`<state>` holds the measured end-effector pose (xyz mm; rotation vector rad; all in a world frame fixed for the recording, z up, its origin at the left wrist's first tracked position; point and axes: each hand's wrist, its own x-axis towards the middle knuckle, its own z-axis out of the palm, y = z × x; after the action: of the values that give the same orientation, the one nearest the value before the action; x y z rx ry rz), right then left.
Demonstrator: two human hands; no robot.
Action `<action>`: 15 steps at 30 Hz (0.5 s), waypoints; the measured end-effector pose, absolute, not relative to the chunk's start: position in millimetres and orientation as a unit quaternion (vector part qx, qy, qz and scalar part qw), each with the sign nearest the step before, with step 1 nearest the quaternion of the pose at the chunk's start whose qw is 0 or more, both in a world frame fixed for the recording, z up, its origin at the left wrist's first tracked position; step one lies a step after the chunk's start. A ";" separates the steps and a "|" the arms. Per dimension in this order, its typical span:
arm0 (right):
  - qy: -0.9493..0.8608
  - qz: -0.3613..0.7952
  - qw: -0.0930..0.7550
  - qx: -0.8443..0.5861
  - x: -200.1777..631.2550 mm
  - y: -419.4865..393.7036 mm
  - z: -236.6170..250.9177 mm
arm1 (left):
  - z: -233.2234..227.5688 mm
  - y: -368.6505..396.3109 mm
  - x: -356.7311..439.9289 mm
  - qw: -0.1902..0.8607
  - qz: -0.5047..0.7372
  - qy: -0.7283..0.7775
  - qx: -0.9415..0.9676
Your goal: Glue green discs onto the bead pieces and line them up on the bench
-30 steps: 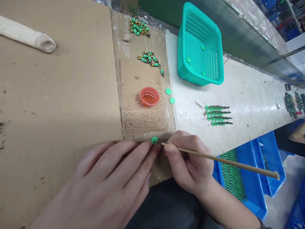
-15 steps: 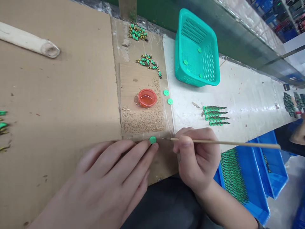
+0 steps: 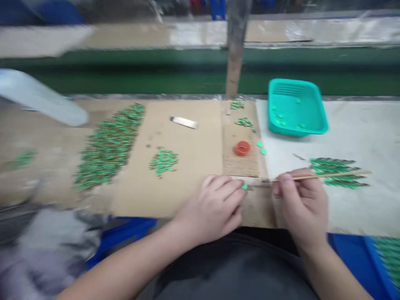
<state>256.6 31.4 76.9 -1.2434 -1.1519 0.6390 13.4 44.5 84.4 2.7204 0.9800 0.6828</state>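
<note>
The picture is blurred by head motion. My left hand (image 3: 212,206) lies flat on the cardboard sheet (image 3: 175,179), fingertips touching a small green button (image 3: 244,186). My right hand (image 3: 300,204) grips a thin wooden stick (image 3: 315,177) that lies nearly level, its tip close to the right of the button. A small red cup (image 3: 243,148) stands just beyond, with two more green buttons (image 3: 261,148) beside it.
A teal basket (image 3: 295,109) holding several buttons stands at the back right. Green twisted pieces (image 3: 336,171) lie right of my right hand. Piles of green parts (image 3: 108,146) and a smaller heap (image 3: 163,161) lie left. Blue bins (image 3: 359,258) sit below the table edge.
The view has pulled back and swung left, showing more of the bench and the green piles. Both hands stay by the button; the stick remains roughly level.
</note>
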 end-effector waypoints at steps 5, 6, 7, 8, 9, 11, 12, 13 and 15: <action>-0.491 0.293 0.617 -0.540 256.1 31.0 75.3 | 73.6 38.3 13.2 0.091 0.294 0.329 0.893; -0.492 0.293 0.614 -0.543 255.6 29.8 75.7 | 72.9 36.3 11.7 0.084 0.306 0.334 0.888; -0.493 0.290 0.611 -0.547 255.6 28.0 76.1 | 73.3 33.9 7.7 0.078 0.320 0.345 0.879; -0.497 0.284 0.607 -0.551 256.3 25.7 76.4 | 74.8 31.4 -0.1 0.072 0.335 0.366 0.865; -0.507 0.274 0.599 -0.555 258.0 22.8 76.5 | 77.4 29.0 -12.6 0.064 0.349 0.402 0.844; -0.552 0.233 0.564 -0.568 265.3 16.3 76.2 | 85.4 25.6 -53.1 0.042 0.367 0.505 0.780; -0.588 0.203 0.534 -0.572 271.0 13.0 75.9 | 90.5 24.7 -80.0 0.030 0.369 0.566 0.736; -0.628 0.170 0.500 -0.571 277.8 9.8 75.6 | 95.9 24.1 -109.4 0.021 0.365 0.623 0.692; -0.708 0.116 0.428 -0.549 293.4 4.5 75.0 | 105.4 23.6 -168.7 0.018 0.335 0.712 0.617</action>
<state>293.4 4.5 75.0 -1.3712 -1.7688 0.2907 -168.7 23.6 105.4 1.9165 2.2128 1.0395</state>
